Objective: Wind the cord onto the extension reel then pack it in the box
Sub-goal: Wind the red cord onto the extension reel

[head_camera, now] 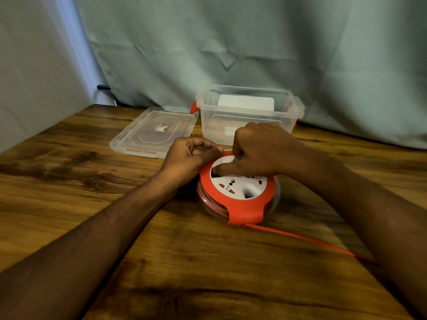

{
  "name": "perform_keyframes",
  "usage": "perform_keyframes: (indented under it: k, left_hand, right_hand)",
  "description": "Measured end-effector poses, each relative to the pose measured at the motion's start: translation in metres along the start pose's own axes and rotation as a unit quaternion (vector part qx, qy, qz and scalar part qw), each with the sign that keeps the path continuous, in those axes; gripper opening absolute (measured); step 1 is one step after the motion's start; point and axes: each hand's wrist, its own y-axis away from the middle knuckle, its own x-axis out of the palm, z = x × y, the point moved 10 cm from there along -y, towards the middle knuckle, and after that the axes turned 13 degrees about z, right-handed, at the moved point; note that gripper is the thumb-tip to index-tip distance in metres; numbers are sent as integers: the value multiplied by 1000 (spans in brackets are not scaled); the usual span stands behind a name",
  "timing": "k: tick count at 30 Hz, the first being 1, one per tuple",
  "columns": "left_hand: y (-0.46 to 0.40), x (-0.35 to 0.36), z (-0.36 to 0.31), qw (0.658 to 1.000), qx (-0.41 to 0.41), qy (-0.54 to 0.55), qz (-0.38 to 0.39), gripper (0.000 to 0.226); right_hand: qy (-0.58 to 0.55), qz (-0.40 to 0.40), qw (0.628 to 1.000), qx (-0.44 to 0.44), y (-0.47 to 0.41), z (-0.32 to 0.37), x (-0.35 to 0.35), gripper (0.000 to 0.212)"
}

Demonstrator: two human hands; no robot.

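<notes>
I judge I'm mid-winding: the round red-and-white plastic extension reel (238, 192) lies flat on the wood-grain surface (92, 181), its red cord (300, 239) trailing out to 4 o'clock. Left hand (189, 158), fingers curled, steadies the rim at 10 o'clock. Right hand (256, 148) has its index finger in the crank recess, others curled. Next: keep cranking, approx. circular strokes. The clear plastic box (249, 114) waits open at 12 o'clock.
</notes>
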Motion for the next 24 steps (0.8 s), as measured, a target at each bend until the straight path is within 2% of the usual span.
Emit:
perform_keyframes:
  k: [5,7,9,12,18,24]
  left_hand:
    - [1,0,-1,1000,-3,-3,1,18]
    - [2,1,-2,1000,-3,1,5,18]
    - [2,1,-3,1000,-1,11,11,18]
    - [1,1,-3,1000,-4,-1,19,17]
    - [0,3,-1,1000,-8,13,17,12]
    - [1,4,-3,1000,0,11,25,11]
  right_hand:
    - [2,12,999,-35,4,7,-9,57]
    - [-24,32,996,-81,7,13,-16,42]
    - [-107,110,979,-133,10,22,-11,16]
    - [-189,209,949,-144,14,24,5,32]
    - [-188,269,936,-129,16,21,18,49]
    - [-140,233,956,-110,14,20,13,53]
